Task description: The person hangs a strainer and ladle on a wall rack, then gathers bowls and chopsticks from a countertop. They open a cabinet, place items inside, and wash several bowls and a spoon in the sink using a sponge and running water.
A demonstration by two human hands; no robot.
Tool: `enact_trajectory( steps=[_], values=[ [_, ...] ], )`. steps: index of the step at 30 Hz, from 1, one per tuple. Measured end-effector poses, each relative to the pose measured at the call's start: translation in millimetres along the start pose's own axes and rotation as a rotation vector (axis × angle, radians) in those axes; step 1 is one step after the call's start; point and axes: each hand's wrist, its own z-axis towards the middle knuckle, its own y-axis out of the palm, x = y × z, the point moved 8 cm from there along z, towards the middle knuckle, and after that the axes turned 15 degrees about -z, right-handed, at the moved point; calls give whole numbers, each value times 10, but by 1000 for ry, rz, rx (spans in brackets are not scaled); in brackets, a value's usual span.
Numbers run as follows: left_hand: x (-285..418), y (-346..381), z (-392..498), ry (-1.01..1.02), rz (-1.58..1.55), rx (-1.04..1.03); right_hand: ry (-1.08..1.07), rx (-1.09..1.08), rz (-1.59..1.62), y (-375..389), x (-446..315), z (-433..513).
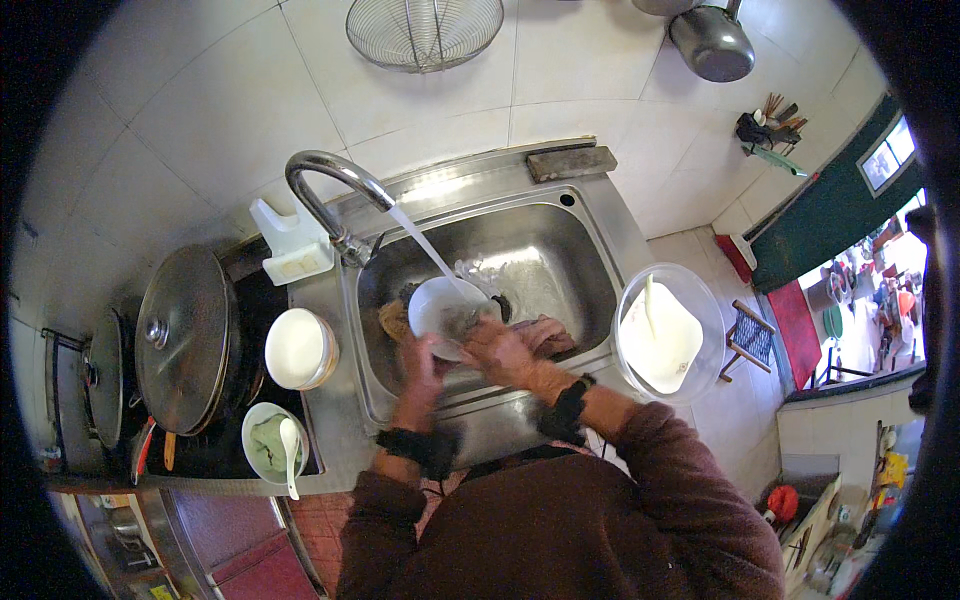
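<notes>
A white bowl [433,300] is tilted inside the stainless steel sink [559,225]. My left hand [420,367] grips its near left rim. Over the right part of the bowl is my right hand [499,351], blurred, with its fingers reaching inside. Something greyish shows at those fingertips, too blurred to name. Water runs from the curved chrome faucet [330,161] into the bowl. Behind the bowl, to its left, lies a brown sponge-like piece [392,321]. A pinkish cloth [546,335] rests in the sink to the right of my right hand.
Stacked white bowls [296,349] and a bowl with a white spoon [274,442] stand left of the sink. Beyond them is a lidded pan [184,341]. On the right, a clear plastic basin [709,337] contains a white dish. A stone block [571,163] lies behind the sink.
</notes>
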Motion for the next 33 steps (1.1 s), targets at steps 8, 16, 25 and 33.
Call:
enact_trajectory(
  steps=[8,16,25,33],
  values=[
    [20,-123,-80,-302,49,-109,-140,42,-55,-26,79,-137],
    [-110,-47,41,-134,106,-151,87,-106,135,239,73,-71],
    [-8,158,-182,30,121,14,309,-298,67,218,116,-177],
    [210,43,-347,-472,100,-146,-55,-149,90,-41,538,-155]
  ],
)
